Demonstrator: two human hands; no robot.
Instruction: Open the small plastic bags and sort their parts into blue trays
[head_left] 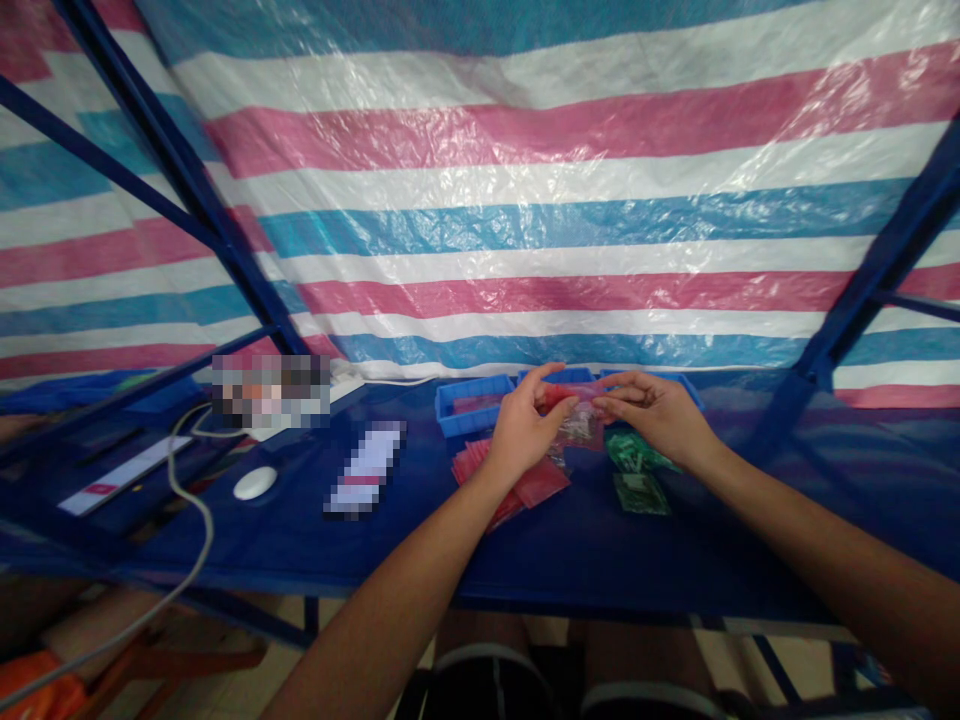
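Note:
Between both hands hangs a small clear pink plastic bag (582, 425) with little pale items inside, too blurred to name. My left hand (523, 415) pinches its upper left edge between thumb and fingers. On the other side, my right hand (654, 415) grips the upper right edge with thumb and fingertips. A fanned pile of pink bags (541, 484) lies on the blue table below my left hand. Under my right hand are green bags (642, 492), some bunched together. Three blue bins stand behind the hands; the left blue bin (471, 422) shows pink bags inside.
A phone (366, 468) lies left of the pink pile, with a white mouse-shaped object (255, 484) beyond it. A pale cable (174, 470) loops across the left side. Blue frame posts (187, 180) and a striped plastic sheet (525, 190) bound the table (405, 555).

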